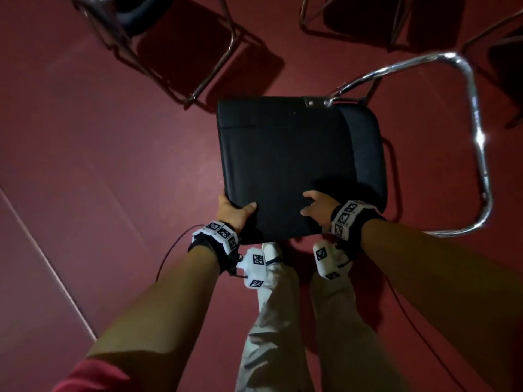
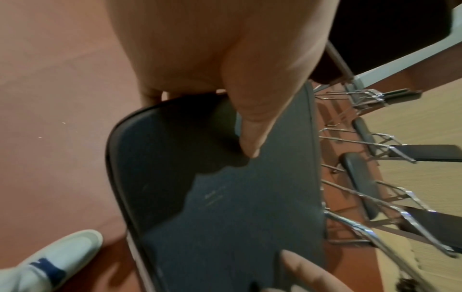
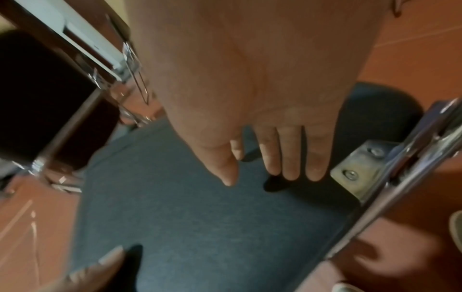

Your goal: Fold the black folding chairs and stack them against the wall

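The black folding chair [image 1: 285,162] sits just in front of the person's legs, its seat panel a flat, matte, fine-grained rounded square. Behind the panel on the right a padded dark cushion edge [image 1: 365,154] shows. A bright chromed steel tube [image 1: 478,137] loops out to the right in a rounded rectangle, joined to the seat by a dull metal bracket [image 3: 360,168] with two screws.

The left hand [image 1: 232,210] grips the seat's near left corner, thumb [image 2: 252,126] lying on the upper face and fingers wrapped beneath. The right hand [image 1: 317,207] rests on the near right part of the seat with fingers [image 3: 290,158] straight and pressed flat, not closed round anything.

The floor [image 1: 99,151] is smooth dark red sheet with a pale seam. Other open chairs [image 1: 181,49] with thin metal legs stand at the far left and far right. In the left wrist view more chairs [image 2: 375,168] line a light wooden wall. A white shoe [image 2: 50,262] with a navy band stands near the seat.
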A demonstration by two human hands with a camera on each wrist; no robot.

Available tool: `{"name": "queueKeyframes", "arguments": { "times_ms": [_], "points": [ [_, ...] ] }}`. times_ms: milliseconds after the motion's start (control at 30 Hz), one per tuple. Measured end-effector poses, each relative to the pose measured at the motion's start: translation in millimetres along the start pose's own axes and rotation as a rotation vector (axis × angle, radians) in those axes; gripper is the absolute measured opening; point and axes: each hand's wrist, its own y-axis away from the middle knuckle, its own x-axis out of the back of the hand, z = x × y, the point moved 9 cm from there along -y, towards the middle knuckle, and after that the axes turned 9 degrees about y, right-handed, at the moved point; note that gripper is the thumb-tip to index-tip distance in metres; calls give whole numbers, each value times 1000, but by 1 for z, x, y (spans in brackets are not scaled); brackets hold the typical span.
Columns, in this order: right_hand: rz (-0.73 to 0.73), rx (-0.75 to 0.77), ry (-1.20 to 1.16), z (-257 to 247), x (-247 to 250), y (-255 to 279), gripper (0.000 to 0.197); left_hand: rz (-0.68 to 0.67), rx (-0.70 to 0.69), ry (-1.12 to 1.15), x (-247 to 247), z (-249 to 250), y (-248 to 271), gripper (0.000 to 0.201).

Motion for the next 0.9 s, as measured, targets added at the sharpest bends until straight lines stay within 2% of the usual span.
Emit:
{"name": "queueKeyframes", "arguments": {
  "times_ms": [200, 467, 667, 900],
  "points": [
    [20, -31, 21, 2, -19, -33, 62, 5, 54, -58, 8, -31, -39, 82],
    [-27, -32, -26, 4, -42, -62, 72, 19, 94, -104, 12, -63, -82, 75],
    [-21, -5, -66, 10, -46, -73, 68, 31, 85, -150, 11, -68, -89, 74],
    [-78, -19, -102, 21, -49, -55, 78, 125, 91, -178, 13, -69, -75, 74]
  ]
}}
